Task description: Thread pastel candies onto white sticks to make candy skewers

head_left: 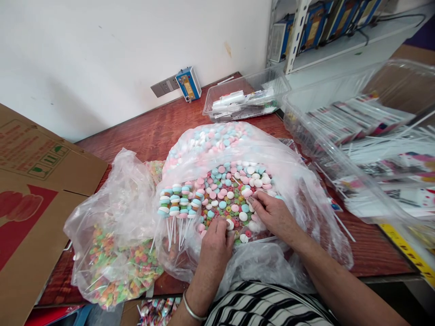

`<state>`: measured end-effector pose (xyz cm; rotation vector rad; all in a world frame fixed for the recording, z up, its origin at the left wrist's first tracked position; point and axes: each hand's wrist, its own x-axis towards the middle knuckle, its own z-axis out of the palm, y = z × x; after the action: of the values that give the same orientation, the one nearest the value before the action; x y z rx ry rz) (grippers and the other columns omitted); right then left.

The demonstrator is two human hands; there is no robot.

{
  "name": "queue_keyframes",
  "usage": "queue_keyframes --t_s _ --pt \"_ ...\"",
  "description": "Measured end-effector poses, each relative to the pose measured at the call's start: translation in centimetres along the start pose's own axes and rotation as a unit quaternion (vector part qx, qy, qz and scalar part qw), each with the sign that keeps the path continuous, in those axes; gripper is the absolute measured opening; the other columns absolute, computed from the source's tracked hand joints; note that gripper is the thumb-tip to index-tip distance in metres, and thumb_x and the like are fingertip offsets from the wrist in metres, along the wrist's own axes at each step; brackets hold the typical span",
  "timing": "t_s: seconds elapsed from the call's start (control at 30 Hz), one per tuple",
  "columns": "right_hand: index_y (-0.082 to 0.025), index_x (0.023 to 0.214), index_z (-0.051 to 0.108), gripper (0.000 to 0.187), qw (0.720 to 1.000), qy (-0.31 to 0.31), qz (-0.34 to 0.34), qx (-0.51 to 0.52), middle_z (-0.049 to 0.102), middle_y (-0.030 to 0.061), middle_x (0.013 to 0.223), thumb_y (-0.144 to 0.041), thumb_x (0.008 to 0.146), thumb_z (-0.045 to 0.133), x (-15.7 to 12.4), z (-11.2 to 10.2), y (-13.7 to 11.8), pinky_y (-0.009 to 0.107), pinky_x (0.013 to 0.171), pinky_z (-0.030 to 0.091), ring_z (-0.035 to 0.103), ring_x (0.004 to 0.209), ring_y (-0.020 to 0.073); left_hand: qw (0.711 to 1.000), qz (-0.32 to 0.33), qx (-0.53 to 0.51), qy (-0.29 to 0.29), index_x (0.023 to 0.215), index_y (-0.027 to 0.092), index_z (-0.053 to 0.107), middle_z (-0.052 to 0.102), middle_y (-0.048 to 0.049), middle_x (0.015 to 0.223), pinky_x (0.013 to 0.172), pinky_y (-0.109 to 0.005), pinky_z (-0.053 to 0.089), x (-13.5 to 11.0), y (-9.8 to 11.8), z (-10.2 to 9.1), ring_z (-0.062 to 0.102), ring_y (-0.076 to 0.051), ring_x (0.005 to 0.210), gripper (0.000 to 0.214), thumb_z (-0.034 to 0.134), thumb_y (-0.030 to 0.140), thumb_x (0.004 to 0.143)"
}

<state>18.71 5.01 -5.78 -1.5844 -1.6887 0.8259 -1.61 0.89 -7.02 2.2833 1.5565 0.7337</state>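
Observation:
A big clear plastic bag (299, 190) lies open in front of me, filled with pastel round candies (227, 190) in pink, blue, white and green. My left hand (215, 242) rests knuckles up at the bag's near edge, fingers curled into the candies. My right hand (270, 213) reaches in from the right, its fingertips pinched on a pink candy. Several finished candy skewers (178, 201) on white sticks lie side by side on the bag's left rim, stacked with blue, white and pink pieces.
A second clear bag of colourful ring candies (115, 267) sits at the left. A flattened cardboard box (30, 190) lies far left. Clear plastic trays (356, 131) with white sticks and wrappers stand at the right and back. A shelf rack is behind them.

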Motion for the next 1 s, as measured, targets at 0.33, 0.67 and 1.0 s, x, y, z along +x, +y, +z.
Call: queue_keyframes --t_s 0.33,0.67,1.0 --pt "-0.021 0.075 0.054 0.032 0.992 -0.110 -0.028 0.056 0.059 -0.0021 0.067 -0.035 0.098 0.037 -3.9 -0.8 -4.2 0.025 0.060 0.038 0.055 0.063 0.0155 0.799 -0.302 -0.516 0.066 0.101 0.017 0.058 0.067 -0.0041 0.086 0.064 -0.027 0.054 3.6 0.3 -2.8 0.065 -0.015 0.070 0.032 0.069 0.037 0.079" --pt "-0.021 0.080 0.057 0.029 0.988 -0.139 -0.023 0.056 0.064 -0.0002 0.073 -0.031 0.098 0.037 -6.7 -0.1 -5.6 0.026 0.064 0.040 0.059 0.069 0.0170 0.747 -0.266 -0.597 0.123 0.096 0.018 0.061 0.065 -0.0010 0.091 0.067 -0.024 0.054 3.5 0.7 -3.5 0.062 -0.010 0.070 0.027 0.073 0.034 0.077" --pt "-0.021 0.076 0.054 0.030 0.989 -0.121 0.002 0.080 0.064 0.0011 0.073 -0.035 0.096 0.036 -7.4 0.9 -6.1 0.027 0.062 0.041 0.057 0.068 0.0186 0.785 -0.201 -0.577 0.103 0.102 0.019 0.057 0.070 -0.0041 0.095 0.080 -0.026 0.053 2.5 1.0 -3.8 0.066 -0.014 0.088 0.029 0.072 0.026 0.078"
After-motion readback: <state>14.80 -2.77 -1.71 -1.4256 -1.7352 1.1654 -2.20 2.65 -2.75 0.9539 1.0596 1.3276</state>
